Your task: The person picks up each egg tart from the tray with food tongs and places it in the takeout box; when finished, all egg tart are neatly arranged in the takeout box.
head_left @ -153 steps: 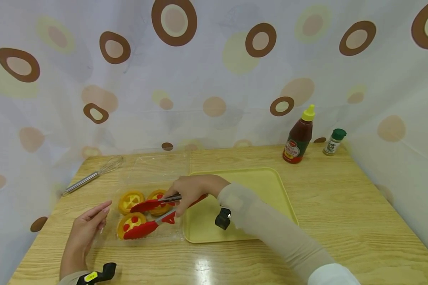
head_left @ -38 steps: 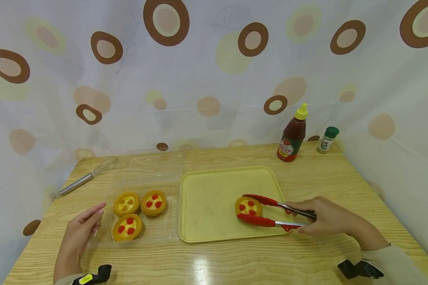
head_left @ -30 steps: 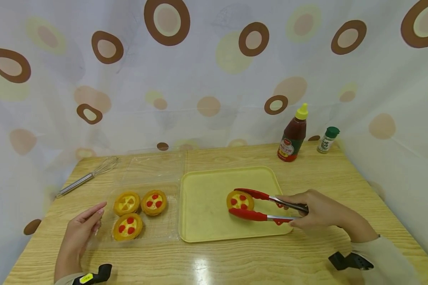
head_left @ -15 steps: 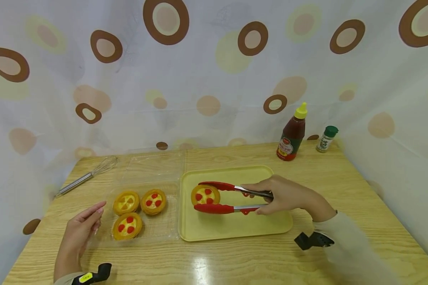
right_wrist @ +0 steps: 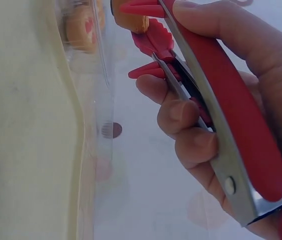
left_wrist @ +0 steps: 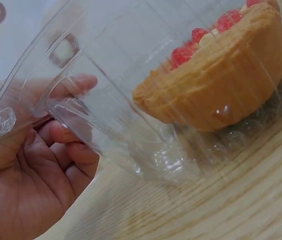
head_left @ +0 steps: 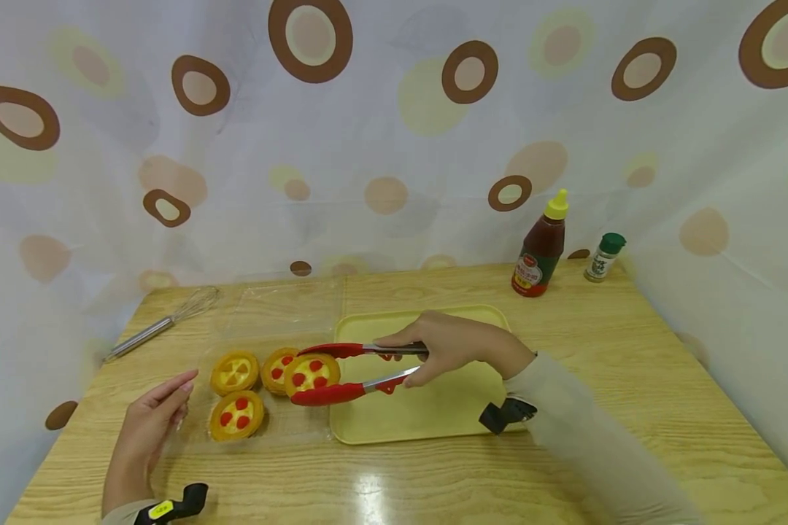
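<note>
My right hand grips a pair of tongs with red scalloped heads. Between the heads is an egg tart with red toppings, held over the right part of a clear plastic container. This tart partly hides a second red-topped tart behind it. Two more sit to the left in the container: a tart with yellow pieces and a red-topped front tart. My left hand pinches the container's left rim; in the left wrist view, one finger shows through the plastic wall.
A yellow tray lies right of the container, partly under my right arm. At the back right stand a red sauce bottle and a green-capped shaker. A whisk lies at the far left. The container's clear lid is folded back.
My right hand has carried the tongs and their tart leftward, from above the tray to above the container. The left hand stays at the container's rim, and the other tarts have not moved.
</note>
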Available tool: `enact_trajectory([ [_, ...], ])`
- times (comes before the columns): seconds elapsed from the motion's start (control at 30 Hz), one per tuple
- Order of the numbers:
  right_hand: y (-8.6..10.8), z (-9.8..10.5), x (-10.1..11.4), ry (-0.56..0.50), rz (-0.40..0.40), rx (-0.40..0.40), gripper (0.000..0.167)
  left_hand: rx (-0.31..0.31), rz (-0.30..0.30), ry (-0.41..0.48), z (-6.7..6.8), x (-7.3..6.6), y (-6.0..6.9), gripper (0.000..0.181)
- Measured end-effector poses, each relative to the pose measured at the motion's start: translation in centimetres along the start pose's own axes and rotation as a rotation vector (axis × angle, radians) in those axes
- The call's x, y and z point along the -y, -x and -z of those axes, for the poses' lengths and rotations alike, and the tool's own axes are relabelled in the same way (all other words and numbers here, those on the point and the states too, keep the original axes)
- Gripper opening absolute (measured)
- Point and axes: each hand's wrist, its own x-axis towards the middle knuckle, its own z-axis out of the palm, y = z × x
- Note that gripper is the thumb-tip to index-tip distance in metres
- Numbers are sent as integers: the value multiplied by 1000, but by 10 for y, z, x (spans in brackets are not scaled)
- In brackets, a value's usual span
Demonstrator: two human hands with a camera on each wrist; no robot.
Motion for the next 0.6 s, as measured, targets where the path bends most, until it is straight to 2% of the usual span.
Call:
enact_trajectory([
  [0.37, -50, 12, 8, 116, 32, 199, 61, -15, 21, -11, 0, -1, -1, 16],
  [0.6, -69, 13, 18, 198, 0, 293, 57, -2, 11, -2, -1, -1, -2, 17],
])
